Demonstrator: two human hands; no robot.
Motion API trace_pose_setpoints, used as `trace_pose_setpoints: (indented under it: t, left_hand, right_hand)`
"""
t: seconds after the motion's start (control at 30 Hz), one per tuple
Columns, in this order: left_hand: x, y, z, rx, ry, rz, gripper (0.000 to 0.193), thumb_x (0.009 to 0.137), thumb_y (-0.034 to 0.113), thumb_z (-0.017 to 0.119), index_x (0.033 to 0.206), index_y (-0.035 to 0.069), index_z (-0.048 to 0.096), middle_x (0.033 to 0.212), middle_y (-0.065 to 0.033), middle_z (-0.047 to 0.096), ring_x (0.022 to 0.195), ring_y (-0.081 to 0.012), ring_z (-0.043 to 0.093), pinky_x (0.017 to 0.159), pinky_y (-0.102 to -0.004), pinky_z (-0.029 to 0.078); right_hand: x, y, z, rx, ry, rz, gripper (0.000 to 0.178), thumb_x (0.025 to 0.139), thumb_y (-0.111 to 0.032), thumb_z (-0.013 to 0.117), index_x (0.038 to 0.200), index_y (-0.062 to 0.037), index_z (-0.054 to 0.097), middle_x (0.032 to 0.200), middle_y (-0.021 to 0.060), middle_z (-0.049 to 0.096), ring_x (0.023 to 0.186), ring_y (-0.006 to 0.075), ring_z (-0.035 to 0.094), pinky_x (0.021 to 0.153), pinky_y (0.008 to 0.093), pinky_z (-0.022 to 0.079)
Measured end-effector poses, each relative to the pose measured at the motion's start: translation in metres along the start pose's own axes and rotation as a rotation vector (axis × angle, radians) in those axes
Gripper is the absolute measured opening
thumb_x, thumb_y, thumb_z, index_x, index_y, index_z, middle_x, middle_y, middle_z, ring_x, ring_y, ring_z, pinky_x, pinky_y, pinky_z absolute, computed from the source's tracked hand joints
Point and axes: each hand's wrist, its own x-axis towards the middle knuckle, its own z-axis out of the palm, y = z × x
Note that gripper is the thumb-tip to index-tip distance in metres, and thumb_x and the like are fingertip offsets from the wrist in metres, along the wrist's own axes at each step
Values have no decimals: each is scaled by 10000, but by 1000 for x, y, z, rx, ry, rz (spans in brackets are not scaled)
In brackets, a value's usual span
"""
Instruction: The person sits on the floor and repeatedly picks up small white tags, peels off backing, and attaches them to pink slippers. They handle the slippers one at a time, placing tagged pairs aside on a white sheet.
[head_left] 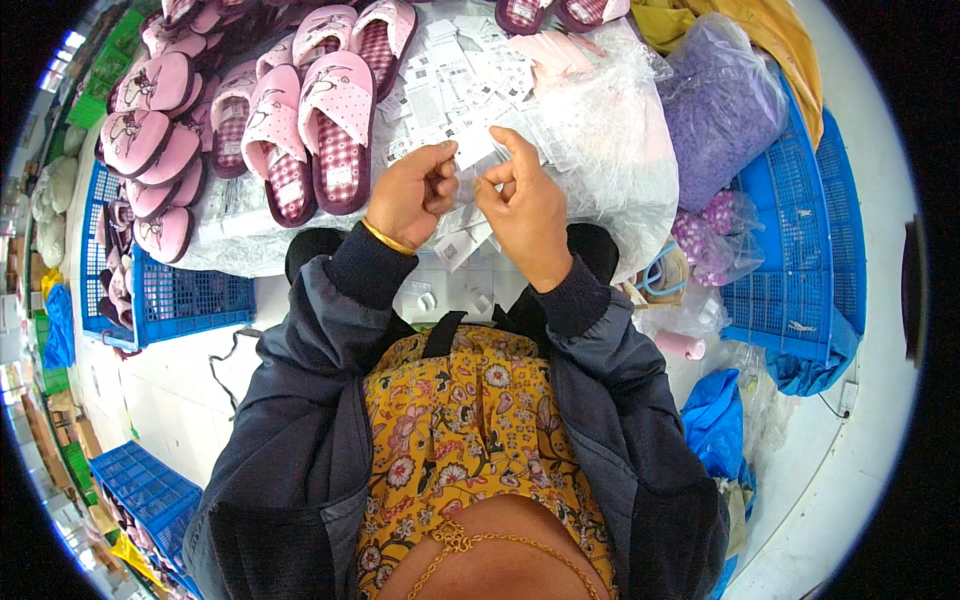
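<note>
My left hand (412, 198) is closed, thumb and forefinger pinched at the edge of a small blank white label (477, 148). My right hand (526, 208) is just right of it, forefinger raised and bent, the thumb and other fingers curled together; whether anything is between them cannot be made out. Both hands are above the near part of a pile of printed white labels (440, 88). Below them, a printed tag (462, 246) hangs at the table's near edge. Left of my left hand lies a pair of pink slippers (338, 130) with checked insoles and dark soles.
Pink slippers (150, 84) are stacked at the left of the plastic-covered table (240, 240). Clear plastic bags (612, 125) and pale pink slips (562, 55) lie right. Beyond are a purple bagged bundle (715, 105) and blue crates (790, 230). Another blue crate (190, 300) stands left.
</note>
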Motion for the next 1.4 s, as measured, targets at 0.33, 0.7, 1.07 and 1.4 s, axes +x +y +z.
trace_pose_setpoints:
  t: [0.33, 0.7, 1.07, 1.4]
  left_hand:
    - [-10, -7, -4, 36, -106, -27, 190, 987, 189, 551, 1118, 60, 600, 872, -12, 588, 722, -85, 533, 541, -212, 360]
    - [-18, -8, -6, 473, -138, 190, 294, 984, 129, 561, 1245, 2, 604, 1066, -77, 697, 887, -117, 655, 700, -225, 482]
    - [-25, -10, 5, 609, -53, 213, 256, 971, 116, 577, 1184, -7, 651, 981, -66, 718, 779, -100, 664, 614, -196, 459]
    - [-25, -23, 4, 787, -58, 390, 234, 979, 157, 576, 1118, 6, 689, 817, -41, 694, 667, -77, 619, 560, -196, 435]
  right_hand:
    - [-8, 10, 1, 192, 19, -22, 263, 841, -8, 687, 1098, -30, 639, 814, 70, 665, 692, 114, 623, 594, 272, 503]
    - [-11, 16, -6, 437, -86, 265, 323, 885, -48, 676, 1184, 1, 565, 806, 34, 673, 666, 49, 571, 597, 213, 462]
    - [-12, 8, -7, 394, -97, 281, 372, 874, -98, 729, 1182, 0, 545, 795, 61, 692, 652, 48, 579, 571, 214, 455]
    - [-14, 12, -6, 403, -95, 302, 287, 855, -32, 680, 1120, 5, 576, 796, 50, 684, 672, 47, 576, 595, 217, 463]
